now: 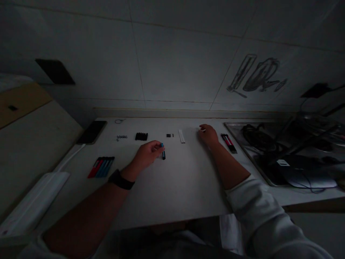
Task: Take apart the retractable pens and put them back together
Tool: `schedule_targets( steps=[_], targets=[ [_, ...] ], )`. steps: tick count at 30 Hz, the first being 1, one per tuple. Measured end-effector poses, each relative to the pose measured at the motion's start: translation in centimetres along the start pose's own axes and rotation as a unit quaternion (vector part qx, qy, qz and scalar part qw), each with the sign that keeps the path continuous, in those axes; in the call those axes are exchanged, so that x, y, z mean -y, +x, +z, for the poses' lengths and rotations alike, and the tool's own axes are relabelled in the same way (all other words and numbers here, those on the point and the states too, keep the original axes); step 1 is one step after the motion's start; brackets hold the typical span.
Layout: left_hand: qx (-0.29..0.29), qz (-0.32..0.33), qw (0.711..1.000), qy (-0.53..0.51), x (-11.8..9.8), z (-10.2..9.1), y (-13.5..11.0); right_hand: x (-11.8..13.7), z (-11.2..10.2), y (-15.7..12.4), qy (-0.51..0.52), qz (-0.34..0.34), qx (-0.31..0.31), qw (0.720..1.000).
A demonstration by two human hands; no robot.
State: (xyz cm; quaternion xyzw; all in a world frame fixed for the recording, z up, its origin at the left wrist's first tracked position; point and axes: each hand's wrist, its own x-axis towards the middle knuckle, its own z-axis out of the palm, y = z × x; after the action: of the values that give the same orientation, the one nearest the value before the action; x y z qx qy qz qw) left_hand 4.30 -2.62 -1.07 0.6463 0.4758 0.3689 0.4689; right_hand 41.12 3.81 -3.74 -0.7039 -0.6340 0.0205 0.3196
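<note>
My left hand (148,154), with a dark band on its wrist, pinches a short blue and black cylinder (163,154), perhaps a marker part, just above the table. My right hand (208,134) is farther back at the right, its fingers curled together. A tiny pale thing (203,131) shows at those fingertips, too small to name. Between the hands lie two white sticks (181,136) and a small dark square (168,135). A row of black caps or tubes (141,136) sits beyond my left hand.
Red and blue pen-like pieces (101,167) lie at the left, and more red and black ones (229,143) at the right. Small parts (122,137), a phone (92,132) and a white power strip (35,201) are also left. A metal tray (244,153) borders the right side.
</note>
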Motion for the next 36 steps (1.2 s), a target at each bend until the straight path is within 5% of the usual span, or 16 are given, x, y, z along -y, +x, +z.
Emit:
schedule_targets(
  steps=[11, 18, 23, 30, 36],
  targets=[
    [0.003, -0.017, 0.998, -0.058, 0.0, -0.3, 0.3, -0.1, 0.3, 0.5, -0.058, 0.000, 0.029, 0.998],
    [-0.006, 0.113, 0.990, 0.089, -0.5, -0.4, -0.3, -0.1, -0.2, 0.5, -0.044, 0.023, 0.022, 0.999],
    [0.012, 0.163, 0.970, 0.179, -1.0, -0.6, -0.6, 0.6, -1.1, 0.2, 0.004, 0.040, -0.044, 0.998],
    [-0.016, 0.168, 0.971, 0.169, -1.1, -0.5, -0.8, 4.3, -2.1, -1.2, 0.122, -0.002, -0.060, 0.991],
    [-0.035, 0.204, 0.958, 0.198, -1.3, -0.6, -0.9, 9.6, -1.6, -3.8, 0.257, -0.105, 0.051, 0.959]
  ],
)
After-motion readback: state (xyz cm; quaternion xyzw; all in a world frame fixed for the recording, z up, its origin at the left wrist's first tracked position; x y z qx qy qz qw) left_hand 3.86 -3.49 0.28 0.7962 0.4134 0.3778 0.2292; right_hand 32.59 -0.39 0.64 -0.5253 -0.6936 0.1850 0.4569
